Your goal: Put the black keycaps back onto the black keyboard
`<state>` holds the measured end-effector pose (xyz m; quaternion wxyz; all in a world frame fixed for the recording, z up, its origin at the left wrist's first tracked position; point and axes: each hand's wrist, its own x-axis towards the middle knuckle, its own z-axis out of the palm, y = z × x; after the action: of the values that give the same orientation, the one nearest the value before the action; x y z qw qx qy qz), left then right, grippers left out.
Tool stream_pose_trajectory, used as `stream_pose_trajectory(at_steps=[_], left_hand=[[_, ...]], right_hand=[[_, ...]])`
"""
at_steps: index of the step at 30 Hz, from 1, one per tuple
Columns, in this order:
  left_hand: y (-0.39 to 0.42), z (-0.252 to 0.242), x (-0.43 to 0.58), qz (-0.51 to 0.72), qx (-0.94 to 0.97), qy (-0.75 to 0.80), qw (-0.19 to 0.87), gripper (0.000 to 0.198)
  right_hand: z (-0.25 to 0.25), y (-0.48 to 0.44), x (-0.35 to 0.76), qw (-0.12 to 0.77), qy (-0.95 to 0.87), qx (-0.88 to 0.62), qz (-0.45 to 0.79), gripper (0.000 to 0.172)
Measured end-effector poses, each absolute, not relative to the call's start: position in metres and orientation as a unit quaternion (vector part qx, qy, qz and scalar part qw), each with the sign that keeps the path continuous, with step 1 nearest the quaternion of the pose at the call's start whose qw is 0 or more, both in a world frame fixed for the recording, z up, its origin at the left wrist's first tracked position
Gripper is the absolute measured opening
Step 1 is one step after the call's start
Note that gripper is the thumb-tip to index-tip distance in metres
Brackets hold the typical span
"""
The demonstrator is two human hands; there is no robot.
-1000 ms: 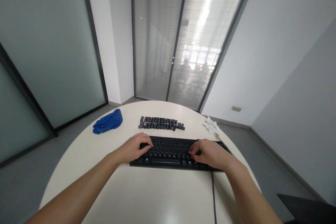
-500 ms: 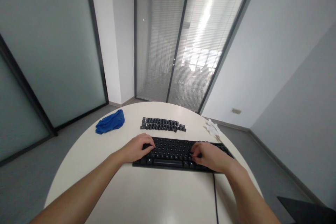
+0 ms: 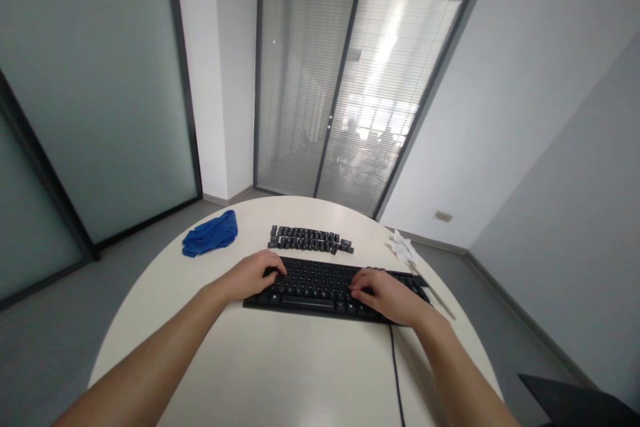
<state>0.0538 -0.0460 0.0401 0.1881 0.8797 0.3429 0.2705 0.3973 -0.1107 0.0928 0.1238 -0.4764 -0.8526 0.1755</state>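
A black keyboard (image 3: 305,303) lies across the round table, with many keys in place. My left hand (image 3: 256,275) holds the keyboard's left end, thumb and fingers bent over its edge. Over the right part of the keys, my right hand (image 3: 383,292) has its fingers curled together against the keyboard; whatever lies between the fingertips is hidden. Behind the keyboard, several loose black keycaps (image 3: 310,239) are laid out in rows.
A crumpled blue cloth (image 3: 210,233) sits at the table's (image 3: 280,373) back left. White crumpled material (image 3: 401,247) and a thin stick (image 3: 443,301) lie near the right edge. The keyboard's cable (image 3: 396,373) runs toward the front edge.
The keyboard has shifted a little to the left, and both hands have moved left with it. More of the thin stick shows at the right.
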Motion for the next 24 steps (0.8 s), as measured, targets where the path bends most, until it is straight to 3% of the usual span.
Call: stream_pose_trajectory(at_steps=[8,12,24], left_hand=[[-0.047,0.040,0.054,0.288,0.864,0.381,0.157,0.021],[-0.046,0.041,0.056,0.303,0.851,0.397,0.160,0.023],[-0.043,0.040,0.056,0.320,0.837,0.406,0.180,0.024]], right_hand=[[0.078,-0.083,0.379,0.136,-0.794,-0.585,0.097,0.024],[0.075,-0.054,0.372,0.130,-0.746,-0.653,0.000,0.018],[0.068,-0.016,0.346,0.102,-0.737,-0.667,-0.048,0.017]])
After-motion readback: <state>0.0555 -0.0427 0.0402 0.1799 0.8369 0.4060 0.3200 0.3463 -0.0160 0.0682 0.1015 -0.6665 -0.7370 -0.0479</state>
